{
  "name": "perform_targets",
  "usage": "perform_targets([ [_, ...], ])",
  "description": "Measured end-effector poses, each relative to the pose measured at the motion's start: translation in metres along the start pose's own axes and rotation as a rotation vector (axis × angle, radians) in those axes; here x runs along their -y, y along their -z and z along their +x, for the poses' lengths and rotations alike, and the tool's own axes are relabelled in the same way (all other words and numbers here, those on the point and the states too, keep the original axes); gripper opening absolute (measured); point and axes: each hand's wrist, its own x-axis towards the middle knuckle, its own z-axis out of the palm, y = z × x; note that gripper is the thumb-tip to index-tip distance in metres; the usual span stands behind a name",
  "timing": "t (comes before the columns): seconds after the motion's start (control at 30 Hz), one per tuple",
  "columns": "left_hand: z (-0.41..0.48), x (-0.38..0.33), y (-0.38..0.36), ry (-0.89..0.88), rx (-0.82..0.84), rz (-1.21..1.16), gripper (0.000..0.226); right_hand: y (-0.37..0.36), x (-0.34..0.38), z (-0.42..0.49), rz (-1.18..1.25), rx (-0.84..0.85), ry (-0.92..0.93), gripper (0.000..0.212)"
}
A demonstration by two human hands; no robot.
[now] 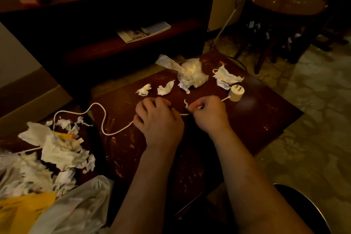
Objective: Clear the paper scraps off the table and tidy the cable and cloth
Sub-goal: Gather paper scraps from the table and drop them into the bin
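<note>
A white cable (103,119) snakes across the dark wooden table (256,119) and ends in a round white plug adapter (236,94) at the right. My left hand (158,118) grips the cable near the table's middle. My right hand (209,113) pinches the cable closer to the plug, and a small paper strip (186,103) sticks up beside its fingers. Crumpled paper scraps (165,88) lie just beyond my hands, with one more (143,89) to the left and a larger one (226,77) at the right. A crumpled clear plastic bag (191,74) lies among them.
A heap of crumpled paper and plastic (57,150) covers the surface at the left, with a yellow bag (20,213) and a white bag (79,203) below it. A dark shelf unit (114,15) holding a booklet (143,31) stands behind. A wooden chair (288,5) is at the far right.
</note>
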Motion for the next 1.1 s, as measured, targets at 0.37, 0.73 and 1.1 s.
perform_targets([
  [0.37, -0.015, -0.046, -0.014, -0.290, 0.368, -0.458, 0.027, 0.083, -0.031, -0.024, 0.197, 0.122, -0.009, 0.005],
  [0.73, -0.128, -0.151, -0.083, -0.657, 0.982, -0.159, 0.017, 0.199, -0.192, -0.100, 0.189, 0.017, -0.308, 0.021],
  [1.1, -0.213, -0.190, -0.182, -0.958, 1.271, 0.466, 0.053, 0.211, -0.298, -0.109, -0.412, 0.226, -0.566, 0.036],
])
